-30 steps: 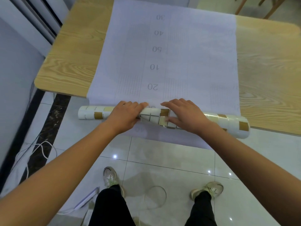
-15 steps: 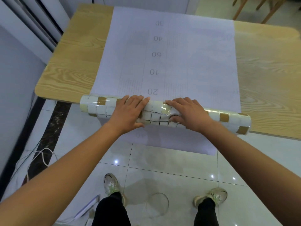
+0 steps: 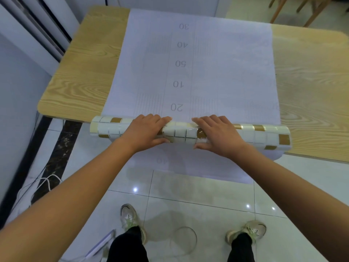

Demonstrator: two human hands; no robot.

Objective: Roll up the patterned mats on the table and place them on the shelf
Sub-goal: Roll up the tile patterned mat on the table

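- The mat (image 3: 207,63) lies pale side up along the wooden table (image 3: 79,78), its printed numbers running away from me. Its near end is wound into a tiled white-and-gold roll (image 3: 181,132) that sits across the table's near edge.
- The left hand (image 3: 145,132) and right hand (image 3: 217,136) sit close together at the middle of the roll. On each, the fingers are draped over the top and the thumb is tucked against the near side, so each hand is wrapped loosely around it.
- A loose flap (image 3: 188,163) hangs below the roll. I can't tell whether it is the same mat or another one underneath.
- Risk: with both hands at the centre, the long ends go unguided. I reckon one end could run ahead, so the roll winds into a cone or drifts sideways off the strip.
- Risk: the wrap looks slack and glossy, so easing the pressure could let it spring open, or the hanging flap could get dragged in.
- Compared with a second ago, the roll has climbed from below the table edge up onto it and looks fatter. The fingertips are now just short of the "20".
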